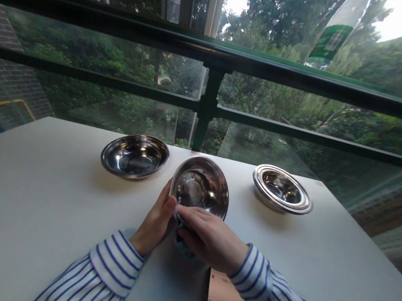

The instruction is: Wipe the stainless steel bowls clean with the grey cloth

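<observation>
The round, shiny stainless-steel bowl (215, 176) lay just beyond both hands, between them and tipped so that its mouth faced back toward the person; being round, it showed no long axis. The left hand (154, 225) gripped its left side, thumb on the near rim. The right hand (214, 238) was closed over a bunched grey-blue cloth (184, 247) at the near edge, its fingertips close to the left thumb. Neither hand was clearly nearer. Whether the bowl's base touched the white table (41, 195) could not be told. A shallow, dark-shining steel dish (135, 157) lay ahead-left of the hands; a wide-rimmed silvery one (282, 185), ahead-right.
</observation>
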`<state>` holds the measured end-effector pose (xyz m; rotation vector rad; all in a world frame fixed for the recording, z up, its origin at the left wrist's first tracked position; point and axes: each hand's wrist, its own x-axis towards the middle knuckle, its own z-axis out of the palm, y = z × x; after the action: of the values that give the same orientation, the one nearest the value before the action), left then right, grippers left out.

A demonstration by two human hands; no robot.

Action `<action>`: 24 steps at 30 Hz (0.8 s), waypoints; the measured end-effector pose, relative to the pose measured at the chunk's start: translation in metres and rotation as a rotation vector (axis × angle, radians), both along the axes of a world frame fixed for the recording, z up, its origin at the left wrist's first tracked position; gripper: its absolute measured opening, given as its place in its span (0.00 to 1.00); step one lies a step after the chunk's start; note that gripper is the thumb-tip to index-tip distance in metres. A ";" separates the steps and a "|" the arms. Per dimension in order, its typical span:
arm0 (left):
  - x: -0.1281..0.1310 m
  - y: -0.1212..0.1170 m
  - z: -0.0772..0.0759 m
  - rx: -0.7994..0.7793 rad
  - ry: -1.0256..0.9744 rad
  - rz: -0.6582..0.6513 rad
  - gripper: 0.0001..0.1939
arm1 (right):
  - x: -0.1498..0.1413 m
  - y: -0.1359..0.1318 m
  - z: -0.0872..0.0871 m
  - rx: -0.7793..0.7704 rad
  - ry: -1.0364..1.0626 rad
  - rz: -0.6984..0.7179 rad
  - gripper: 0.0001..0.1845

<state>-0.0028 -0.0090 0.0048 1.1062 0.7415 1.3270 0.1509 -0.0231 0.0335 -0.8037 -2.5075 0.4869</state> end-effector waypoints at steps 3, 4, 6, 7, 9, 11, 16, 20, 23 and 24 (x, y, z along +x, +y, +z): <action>0.000 0.000 0.001 0.159 0.224 0.057 0.33 | -0.003 -0.001 -0.002 0.009 0.036 0.011 0.21; 0.000 0.000 0.001 0.174 0.273 0.086 0.33 | -0.003 -0.001 -0.003 0.012 0.037 0.013 0.22; 0.000 0.000 0.000 0.170 0.325 0.119 0.33 | -0.004 -0.002 -0.006 0.014 0.022 0.013 0.24; 0.000 0.000 -0.001 0.163 0.332 0.124 0.32 | -0.005 -0.002 -0.007 0.017 0.007 0.010 0.25; 0.000 0.001 -0.002 0.160 0.325 0.137 0.30 | -0.004 -0.001 -0.010 0.030 -0.032 0.013 0.26; -0.001 0.003 -0.003 0.153 0.298 0.157 0.28 | -0.003 0.000 -0.010 0.044 -0.085 0.024 0.26; -0.001 0.005 -0.002 0.095 0.186 0.175 0.28 | 0.010 0.003 0.000 0.042 -0.278 0.011 0.20; -0.001 0.006 -0.002 0.091 0.170 0.169 0.28 | 0.018 0.004 0.009 0.017 -0.379 -0.021 0.15; -0.002 0.007 -0.005 0.058 0.196 0.182 0.27 | 0.012 0.003 0.005 0.017 -0.314 0.008 0.18; -0.003 0.007 -0.007 0.044 0.192 0.179 0.27 | 0.008 0.002 0.002 0.020 -0.271 0.022 0.20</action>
<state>-0.0057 -0.0019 -0.0019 1.2382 0.9754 1.4048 0.1587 -0.0210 0.0354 -0.8867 -2.7666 0.3808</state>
